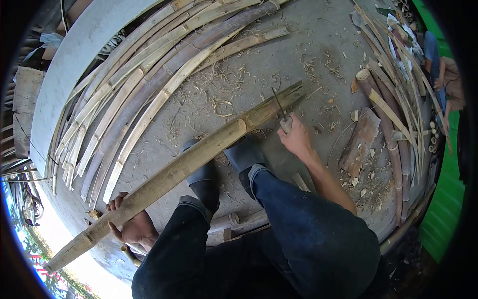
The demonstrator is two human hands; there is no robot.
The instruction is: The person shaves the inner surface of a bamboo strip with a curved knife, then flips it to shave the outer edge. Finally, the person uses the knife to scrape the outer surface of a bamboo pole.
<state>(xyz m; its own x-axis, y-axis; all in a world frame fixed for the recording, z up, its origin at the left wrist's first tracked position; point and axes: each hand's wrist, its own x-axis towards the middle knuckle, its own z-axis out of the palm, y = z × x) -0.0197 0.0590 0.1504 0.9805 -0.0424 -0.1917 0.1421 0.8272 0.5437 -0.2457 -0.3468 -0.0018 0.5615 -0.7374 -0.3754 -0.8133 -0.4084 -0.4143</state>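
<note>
A long split bamboo half [184, 165] slants across my legs, its hollow side facing up. Near its lower left end, my left hand [137, 226] grips it with the thumb and fingers around its edges. My right hand [297, 138] is closed around the pale handle of a knife [285, 122]. The thin dark blade points up and overlaps the bamboo close to its far, jagged end. Below the bamboo show my dark shoes [244, 151] and blue jeans.
Several long bamboo strips [149, 107] lie in a curved row at left. Shavings [221, 106] litter the grey floor. Bamboo poles [391, 134], thin strips and a worn board [359, 142] lie at right. Another person [450, 82] is at the right edge.
</note>
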